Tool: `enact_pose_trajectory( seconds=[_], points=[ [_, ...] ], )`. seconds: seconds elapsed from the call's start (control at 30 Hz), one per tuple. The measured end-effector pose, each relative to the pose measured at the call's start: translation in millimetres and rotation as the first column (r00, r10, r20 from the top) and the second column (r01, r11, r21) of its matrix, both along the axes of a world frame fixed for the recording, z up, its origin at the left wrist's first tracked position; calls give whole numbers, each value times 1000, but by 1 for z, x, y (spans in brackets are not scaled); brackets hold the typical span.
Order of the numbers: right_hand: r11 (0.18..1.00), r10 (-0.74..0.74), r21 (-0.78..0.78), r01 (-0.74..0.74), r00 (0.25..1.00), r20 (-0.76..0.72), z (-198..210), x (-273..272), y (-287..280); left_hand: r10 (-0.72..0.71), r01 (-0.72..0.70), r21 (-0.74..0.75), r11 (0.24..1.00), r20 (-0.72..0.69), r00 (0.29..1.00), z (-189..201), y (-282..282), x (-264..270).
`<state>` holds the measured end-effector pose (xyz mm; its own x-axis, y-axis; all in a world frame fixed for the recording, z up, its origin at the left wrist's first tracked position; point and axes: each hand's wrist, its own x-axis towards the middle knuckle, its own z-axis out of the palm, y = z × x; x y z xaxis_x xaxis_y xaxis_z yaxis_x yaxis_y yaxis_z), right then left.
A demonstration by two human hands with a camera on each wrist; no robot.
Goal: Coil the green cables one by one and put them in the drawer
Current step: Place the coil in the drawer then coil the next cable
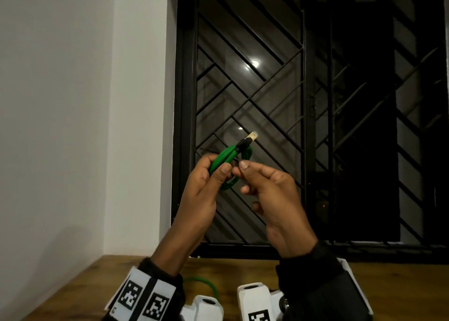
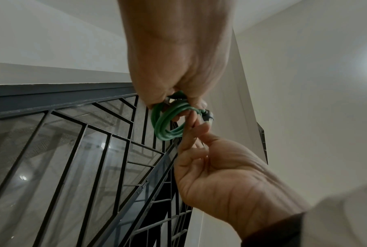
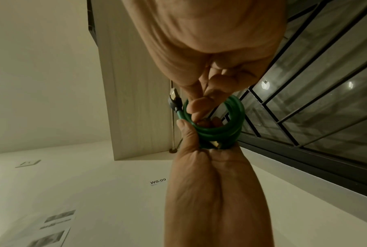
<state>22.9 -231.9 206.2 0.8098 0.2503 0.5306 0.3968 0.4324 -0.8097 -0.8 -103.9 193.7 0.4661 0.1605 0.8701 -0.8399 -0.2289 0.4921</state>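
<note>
A green cable [image 1: 224, 157] is wound into a small coil and held up in front of the window. Its gold connector [image 1: 251, 136] sticks out at the top. My left hand [image 1: 218, 168] grips one side of the coil [image 2: 167, 123] with curled fingers and thumb. From the right, my right hand [image 1: 243, 170] pinches the coil [image 3: 231, 117] between thumb and fingertips, with fingers poking into the loop. A second gold plug [image 3: 216, 144] shows at the left palm. Another green cable [image 1: 201, 280] lies on the wooden table [image 1: 85, 284] below my left wrist. No drawer is in view.
A black window grille [image 1: 267, 89] stands right behind the hands, with a white wall [image 1: 60, 102] to its left. A white object's edge [image 1: 352, 279] shows behind my right sleeve on the table.
</note>
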Motion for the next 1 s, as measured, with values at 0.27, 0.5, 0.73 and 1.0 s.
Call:
enact_pose_trajectory(
  seconds=[0.27, 0.5, 0.73, 1.0],
  points=[
    [999, 12, -35, -11, 999, 45, -1, -1, 2, -67, 67, -40, 997, 15, 998, 1, 1, -1],
    [999, 49, -1, -49, 993, 104, 0, -1, 3, -25, 27, -34, 999, 71, 997, 3, 1, -3],
    [997, 71, -15, -70, 951, 302, 2, -3, -1, -39, 47, -79, 996, 99, 994, 7, 5, -7],
    [974, -225, 110, 198, 792, 567, -3, 6, 3, 145, -149, 12, 989, 160, 976, 3, -3, -13]
  ],
)
